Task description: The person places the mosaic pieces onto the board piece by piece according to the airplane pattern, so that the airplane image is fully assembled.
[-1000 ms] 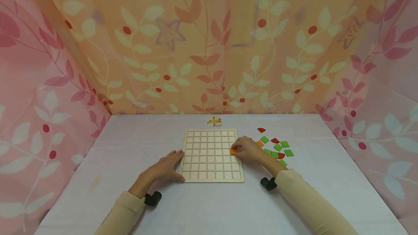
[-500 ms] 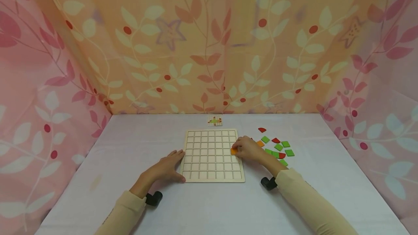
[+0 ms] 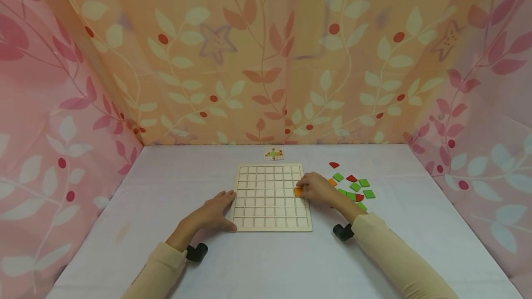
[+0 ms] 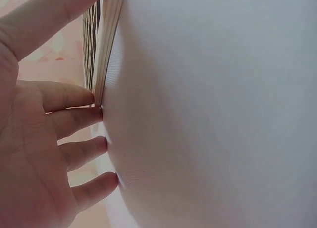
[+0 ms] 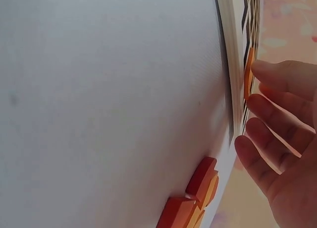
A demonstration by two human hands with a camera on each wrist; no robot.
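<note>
A pale wooden grid board (image 3: 269, 201) lies flat in the middle of the table in the head view. My right hand (image 3: 317, 189) reaches over its right edge and pinches an orange square tile (image 3: 298, 192) at a cell of the right-hand column. In the right wrist view, thumb and fingertips meet the orange tile (image 5: 249, 74), which lies low against the grid. My left hand (image 3: 212, 211) rests at the board's left edge, thumb near the front corner. Seen from the left wrist, the fingers of that hand (image 4: 37, 148) are spread and nearly straight along the board's side.
Right of the board lie several loose pieces: green tiles (image 3: 338, 177), red rounded wedges (image 3: 334, 165) and another orange tile (image 3: 332, 182). Behind the board is a small pattern card (image 3: 273, 152). Patterned cloth (image 3: 266, 59) hangs at the back and both sides of the white table.
</note>
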